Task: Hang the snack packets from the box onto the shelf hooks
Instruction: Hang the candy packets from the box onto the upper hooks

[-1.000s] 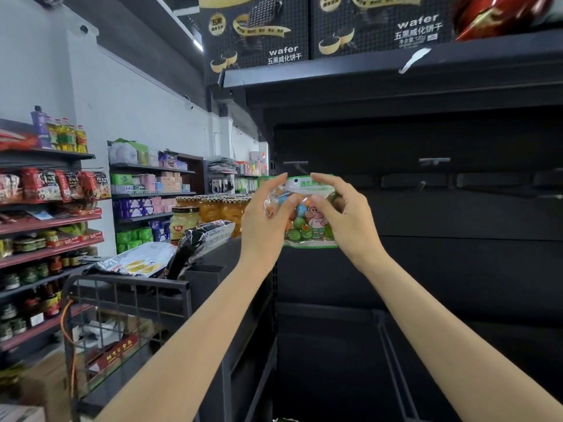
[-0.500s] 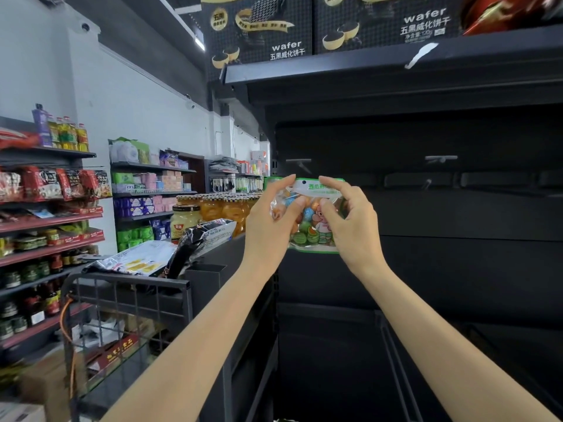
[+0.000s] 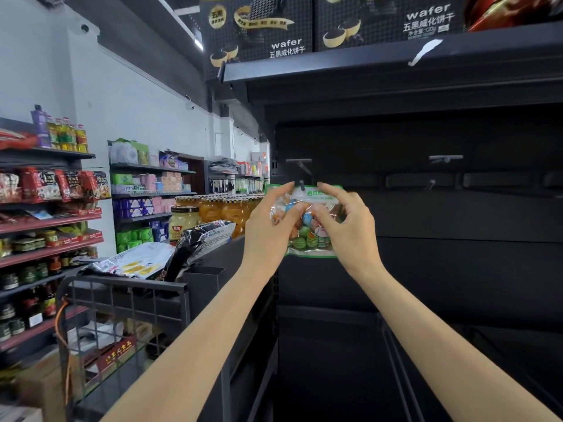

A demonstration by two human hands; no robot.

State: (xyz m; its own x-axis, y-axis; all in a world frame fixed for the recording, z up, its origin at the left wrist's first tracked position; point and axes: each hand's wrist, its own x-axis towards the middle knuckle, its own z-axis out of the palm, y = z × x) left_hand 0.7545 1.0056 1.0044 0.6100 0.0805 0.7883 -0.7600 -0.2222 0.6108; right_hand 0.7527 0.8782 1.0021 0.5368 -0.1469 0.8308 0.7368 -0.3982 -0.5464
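While your left hand [image 3: 269, 226] and right hand [image 3: 350, 229] pinch one snack packet [image 3: 307, 236] by its top, a shelf hook [image 3: 302, 185] pokes through its header. Second hook [image 3: 431, 184]: bare, well right.

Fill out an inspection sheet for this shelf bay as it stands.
Surface: black shelf back panel, bare where visible.
Job's things: snack packet held up at a shelf hook; the hook tip shows at the packet's top edge. Another hook is bare.
Clutter: foil bags on the wire cart.
Grippers: left hand and right hand both pinch the packet.
Cables: orange cord on the cart.
Surroundings: wafer boxes above; fruit jars, stocked shelves left.
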